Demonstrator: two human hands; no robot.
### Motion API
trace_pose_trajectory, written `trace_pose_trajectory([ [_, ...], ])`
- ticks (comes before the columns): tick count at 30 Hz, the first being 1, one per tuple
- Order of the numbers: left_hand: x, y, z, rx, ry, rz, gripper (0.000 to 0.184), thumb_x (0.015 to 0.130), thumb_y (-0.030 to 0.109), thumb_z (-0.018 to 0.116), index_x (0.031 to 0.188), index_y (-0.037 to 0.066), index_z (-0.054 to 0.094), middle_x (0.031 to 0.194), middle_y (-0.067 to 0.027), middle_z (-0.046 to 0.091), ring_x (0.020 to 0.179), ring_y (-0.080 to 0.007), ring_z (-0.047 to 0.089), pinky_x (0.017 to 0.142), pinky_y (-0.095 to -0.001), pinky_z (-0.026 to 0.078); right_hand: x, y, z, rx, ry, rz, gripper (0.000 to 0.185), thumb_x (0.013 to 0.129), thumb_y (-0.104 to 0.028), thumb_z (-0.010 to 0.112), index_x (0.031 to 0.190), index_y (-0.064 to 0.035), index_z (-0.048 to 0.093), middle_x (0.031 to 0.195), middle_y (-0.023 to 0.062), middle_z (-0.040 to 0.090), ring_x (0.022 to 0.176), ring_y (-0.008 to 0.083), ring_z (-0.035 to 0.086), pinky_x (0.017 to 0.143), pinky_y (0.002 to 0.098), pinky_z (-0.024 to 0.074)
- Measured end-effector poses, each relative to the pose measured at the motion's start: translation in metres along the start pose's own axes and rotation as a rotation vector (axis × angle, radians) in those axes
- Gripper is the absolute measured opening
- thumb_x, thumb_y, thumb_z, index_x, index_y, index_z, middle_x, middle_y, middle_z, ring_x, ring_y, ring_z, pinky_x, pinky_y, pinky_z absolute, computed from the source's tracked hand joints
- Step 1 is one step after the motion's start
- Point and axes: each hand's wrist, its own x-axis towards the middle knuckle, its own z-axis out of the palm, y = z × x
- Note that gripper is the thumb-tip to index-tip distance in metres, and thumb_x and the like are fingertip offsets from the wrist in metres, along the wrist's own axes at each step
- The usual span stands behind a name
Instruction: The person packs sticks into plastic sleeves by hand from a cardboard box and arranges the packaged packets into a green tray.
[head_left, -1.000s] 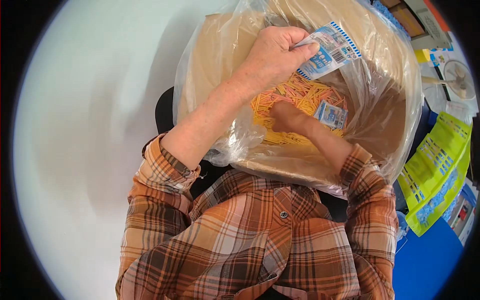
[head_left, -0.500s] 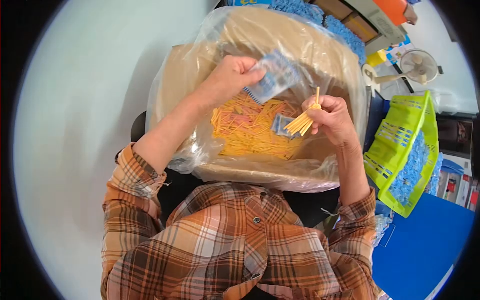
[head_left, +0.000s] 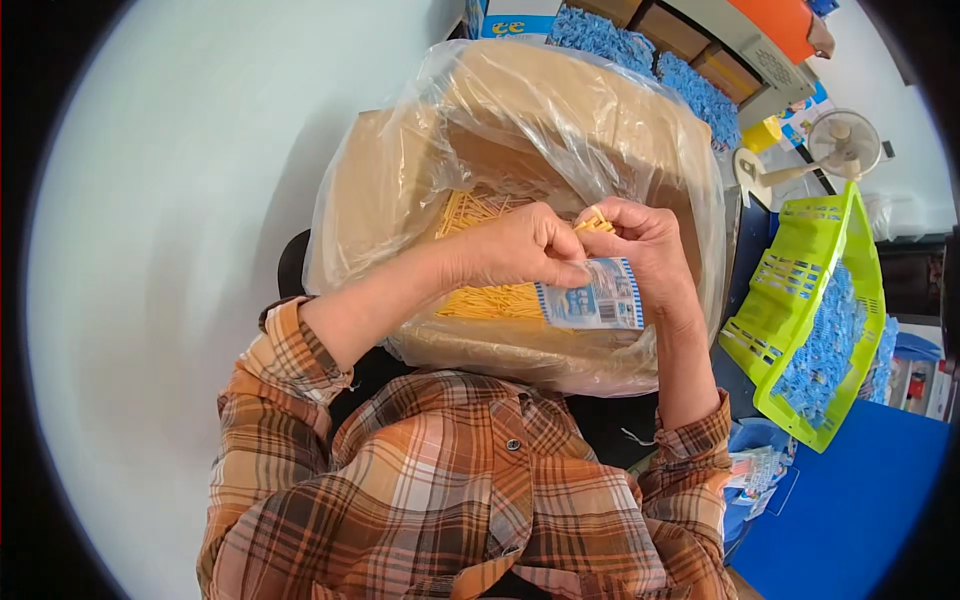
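Observation:
My left hand [head_left: 530, 247] pinches a small printed blue-and-clear plastic packet [head_left: 597, 297] by its upper edge, above the box. Close against it, my right hand [head_left: 645, 245] is closed round a bunch of thin yellow sticks [head_left: 596, 222], of which only the ends show between the fingers. Where the sticks meet the packet's mouth is hidden by my fingers. Below both hands, loose yellow sticks [head_left: 490, 302] with some pinkish ones fill the bottom of a large cardboard box [head_left: 560, 80] lined with clear plastic.
A lime-green basket [head_left: 770, 300] holding blue packets [head_left: 825, 340] tilts at the right beside a blue surface [head_left: 850, 500]. Behind the box lie blue packet strips [head_left: 600, 35]. A white fan [head_left: 843, 143] stands at the far right, and a pale wall [head_left: 170, 250] is at the left.
My left hand has brought the packet down and right to meet my right hand. The sticks, once fanned out in view, are now mostly hidden. The view has shifted slightly.

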Motion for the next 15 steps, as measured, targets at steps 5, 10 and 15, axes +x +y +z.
trace_pose_trajectory([
  [5, -0.001, -0.024, 0.006, 0.285, 0.225, 0.27, 0.005, 0.08, 0.009, 0.073, 0.081, 0.004, 0.072, 0.066, -0.0034, 0.063, 0.06, -0.0113, 0.056, 0.057, -0.0272, 0.043, -0.004, 0.001, 0.001, -0.048, 0.118, -0.007, 0.02, 0.091, -0.021, 0.063, 0.092, -0.0024, 0.071, 0.085, 0.003, 0.066, 0.073, 0.0069, 0.058, 0.06, 0.0217, 0.0474],
  [10, -0.005, -0.028, -0.001, 0.317, 0.232, 0.239, 0.006, 0.079, 0.009, 0.073, 0.085, 0.006, 0.073, 0.071, -0.0071, 0.066, 0.067, -0.0162, 0.061, 0.061, -0.029, 0.047, -0.004, 0.02, -0.004, -0.583, 0.256, -0.069, 0.043, 0.097, -0.042, 0.049, 0.104, -0.0031, 0.066, 0.086, 0.0186, 0.066, 0.075, 0.0318, 0.064, 0.064, 0.0384, 0.0487],
  [15, 0.009, -0.053, 0.004, 0.359, 0.265, 0.353, 0.007, 0.078, 0.006, 0.073, 0.084, 0.003, 0.072, 0.077, -0.0081, 0.065, 0.069, -0.0163, 0.062, 0.065, -0.0289, 0.048, 0.005, 0.008, 0.03, -0.842, 0.242, -0.121, 0.037, 0.09, -0.041, 0.06, 0.087, -0.0038, 0.062, 0.071, 0.0154, 0.065, 0.068, 0.0337, 0.065, 0.063, 0.0385, 0.0501],
])
